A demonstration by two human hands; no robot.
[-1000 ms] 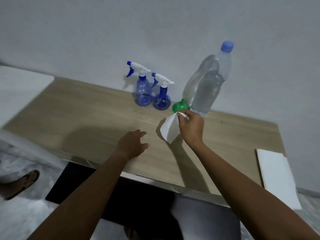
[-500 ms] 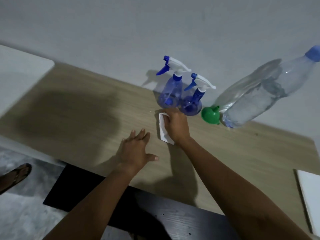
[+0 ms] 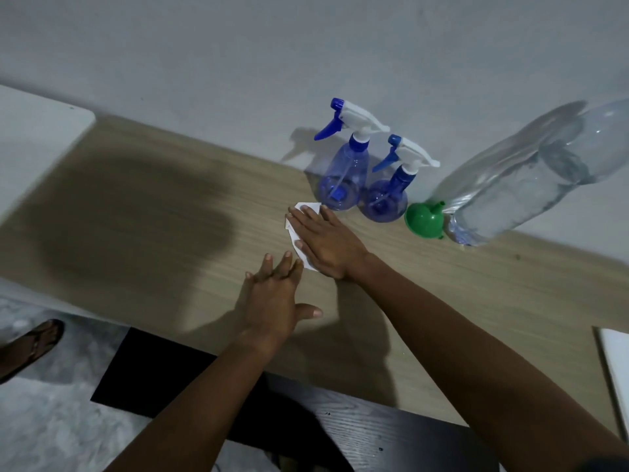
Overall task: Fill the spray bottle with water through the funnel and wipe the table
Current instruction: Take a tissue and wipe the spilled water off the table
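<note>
Your right hand lies flat, grip spread, pressing a white tissue onto the surface at frame centre. Your left hand rests open, empty. Both spray bottles stand upright, nozzles pointing left.

Wooden table with two spray bottles, funnel, water bottle, tissue.

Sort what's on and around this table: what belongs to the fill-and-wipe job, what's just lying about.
Job:
spray bottles
green funnel
water bottle
white tissue under right hand
wooden table

Lying about:
white slab, right edge
sandal on floor
</note>
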